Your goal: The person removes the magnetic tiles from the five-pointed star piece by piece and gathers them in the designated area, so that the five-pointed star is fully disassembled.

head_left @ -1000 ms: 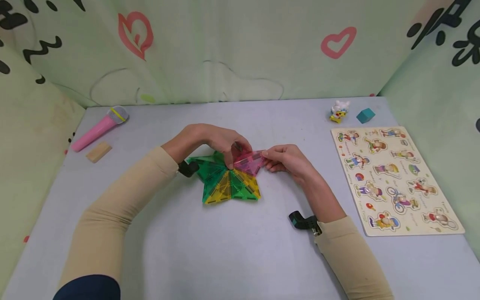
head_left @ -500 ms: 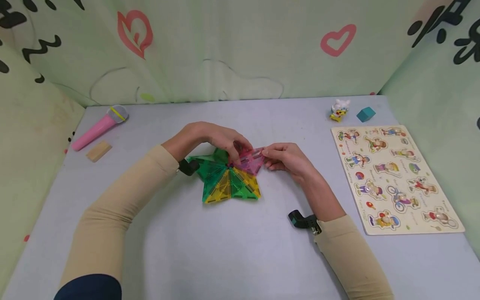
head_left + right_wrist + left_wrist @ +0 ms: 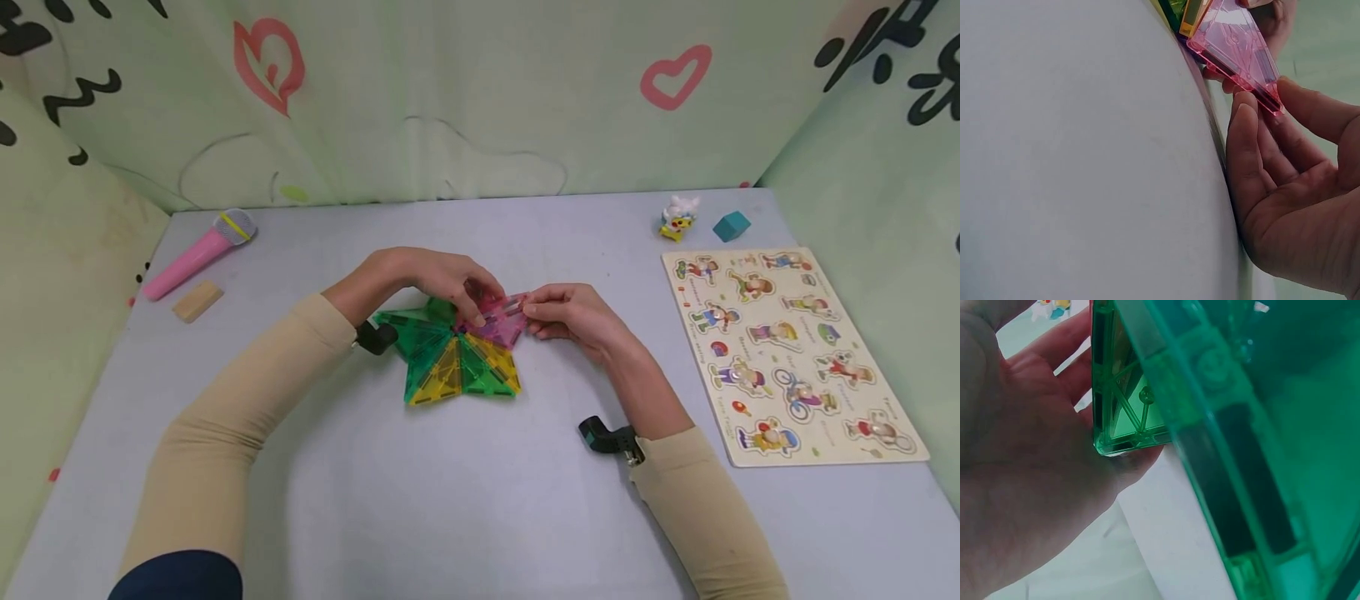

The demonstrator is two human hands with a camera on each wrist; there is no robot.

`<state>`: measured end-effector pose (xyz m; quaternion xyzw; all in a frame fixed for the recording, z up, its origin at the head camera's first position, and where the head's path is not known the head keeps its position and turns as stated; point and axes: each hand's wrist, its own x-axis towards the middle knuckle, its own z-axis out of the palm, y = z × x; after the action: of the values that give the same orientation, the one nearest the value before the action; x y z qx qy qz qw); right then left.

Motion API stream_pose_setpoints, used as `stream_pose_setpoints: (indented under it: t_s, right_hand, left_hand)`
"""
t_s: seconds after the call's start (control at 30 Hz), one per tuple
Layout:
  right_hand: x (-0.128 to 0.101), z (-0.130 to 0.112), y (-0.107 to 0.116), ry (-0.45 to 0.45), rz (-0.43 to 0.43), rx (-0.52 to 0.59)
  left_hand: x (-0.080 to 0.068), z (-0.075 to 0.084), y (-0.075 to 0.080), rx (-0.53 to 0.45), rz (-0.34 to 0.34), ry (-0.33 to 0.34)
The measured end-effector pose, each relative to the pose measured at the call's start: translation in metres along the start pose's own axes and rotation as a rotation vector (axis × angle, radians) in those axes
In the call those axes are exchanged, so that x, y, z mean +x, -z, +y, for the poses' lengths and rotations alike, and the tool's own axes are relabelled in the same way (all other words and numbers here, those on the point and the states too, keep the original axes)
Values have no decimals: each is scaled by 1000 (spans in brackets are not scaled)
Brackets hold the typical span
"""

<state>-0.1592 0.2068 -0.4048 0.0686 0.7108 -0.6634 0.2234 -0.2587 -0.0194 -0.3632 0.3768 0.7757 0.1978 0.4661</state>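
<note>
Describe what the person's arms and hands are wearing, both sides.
Both arms wear snug beige sleeves to the wrist. The left hand and right hand are bare: no gloves, no rings visible. A small black camera is strapped at each wrist. A dark navy cuff shows on the left upper arm.

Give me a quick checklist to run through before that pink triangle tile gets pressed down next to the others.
1. Right hand pinches the pink tile by its corner: ok.
2. Left hand rests on the tiles near the pink tile: ok.
3. Pink tile lying flat on the table: not ok, it is tilted up.
4. Green and yellow tiles lie flat together: ok.
5. Pink tile's edge meets its neighbour: cannot tell.
</note>
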Motion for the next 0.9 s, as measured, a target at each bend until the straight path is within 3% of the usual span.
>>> stream_pose_setpoints:
  t_s: [0.33,0.9]
  right_hand:
    - [1,1,2,15,-23,-2]
    - [2,7,8,38,-99,99]
  left_hand:
    - [0,0,1,10,18,1]
    - [-1,-2,1,-2,-8,-17]
